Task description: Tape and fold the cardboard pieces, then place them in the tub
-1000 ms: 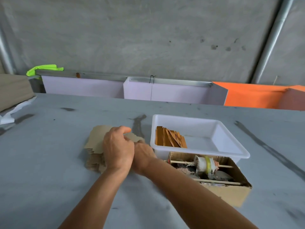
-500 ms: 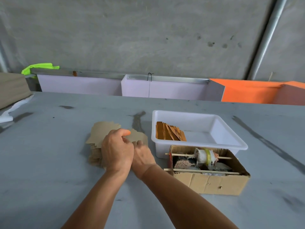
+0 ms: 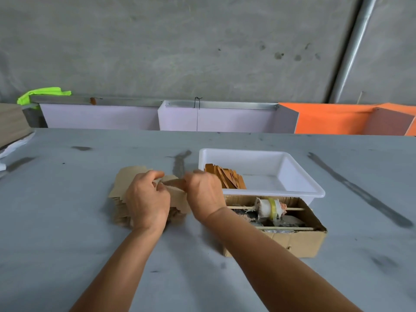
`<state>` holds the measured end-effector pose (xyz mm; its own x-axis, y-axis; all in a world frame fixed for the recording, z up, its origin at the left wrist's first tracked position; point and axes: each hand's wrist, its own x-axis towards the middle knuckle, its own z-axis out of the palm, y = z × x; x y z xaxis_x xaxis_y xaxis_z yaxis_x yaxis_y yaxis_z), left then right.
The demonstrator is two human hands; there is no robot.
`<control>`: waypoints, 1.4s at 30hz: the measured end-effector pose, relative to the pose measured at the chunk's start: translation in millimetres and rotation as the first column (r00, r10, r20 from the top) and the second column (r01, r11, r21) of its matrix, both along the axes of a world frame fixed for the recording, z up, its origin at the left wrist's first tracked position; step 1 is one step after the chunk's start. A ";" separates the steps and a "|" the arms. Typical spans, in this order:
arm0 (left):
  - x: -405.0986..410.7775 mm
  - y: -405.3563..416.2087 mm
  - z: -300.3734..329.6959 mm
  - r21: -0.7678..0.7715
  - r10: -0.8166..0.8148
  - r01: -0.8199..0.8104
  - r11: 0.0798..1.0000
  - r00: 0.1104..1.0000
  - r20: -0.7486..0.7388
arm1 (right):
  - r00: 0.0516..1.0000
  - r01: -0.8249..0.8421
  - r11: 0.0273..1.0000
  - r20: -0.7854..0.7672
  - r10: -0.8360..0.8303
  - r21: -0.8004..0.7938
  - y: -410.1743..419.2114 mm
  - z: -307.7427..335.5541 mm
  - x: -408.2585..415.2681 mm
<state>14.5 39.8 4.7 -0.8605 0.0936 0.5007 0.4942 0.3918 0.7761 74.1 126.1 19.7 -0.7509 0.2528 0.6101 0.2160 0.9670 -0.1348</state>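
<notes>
surface (image 3: 67, 221): big grey top, stained w/ dark streaks; everything sits mid-span, well in from the near edge.
tub (image 3: 299, 176): white, right of centre toward the far edge; finished folded pieces (image 3: 225, 177) lean in a row vs its left wall, rest of the floor bare.
cardboard box (image 3: 292, 239): touching the tub's near rim; tape spool (image 3: 269, 208) on a stick across its open top.
stack of cardboard pieces (image 3: 126, 183): flat on the surface just left of the tub, under both hands, edges ragged.
left hand (image 3: 146, 199): fingers curled, pinching the left end of the top piece (image 3: 174, 188), heel over the stack.
right hand (image 3: 204, 194): curled too, pinching the right end of the same piece, just shy of the tub's left wall.
top piece, heading: long axis runs left-right, about parallel to the near edge; near flap lies down over the stack; can't tell if tape is on yet.
step, my read: folding the piece btwn both hands.
how to do it well: keep both pinches level so the crease runs straight along the long axis; press the fold vs the stack; lift only the top piece, not the ones below.
next, prob: short hop right, stand it beside the row in the tub.
</notes>
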 end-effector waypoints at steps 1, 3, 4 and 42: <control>0.2 0.6 1.7 -0.021 -0.012 0.012 1.000 1.000 -0.005 | 0.993 0.021 0.999 -0.120 -0.024 -0.030 1.6 8.3 5.4; 0.9 1.8 5.2 -0.050 -0.046 0.045 0.998 0.999 -0.021 | 0.984 0.071 0.988 -0.152 -0.091 -0.138 6.5 22.4 16.8; 1.9 2.6 7.3 -0.063 -0.062 0.060 0.996 0.998 -0.025 | 0.988 0.101 0.976 -0.097 -0.122 -0.194 12.8 25.3 22.4; 143.5 -31.7 -78.8 -0.528 -0.849 0.689 0.496 0.512 -0.131 | 0.960 -0.129 0.992 0.248 0.128 -0.011 38.4 -84.2 266.6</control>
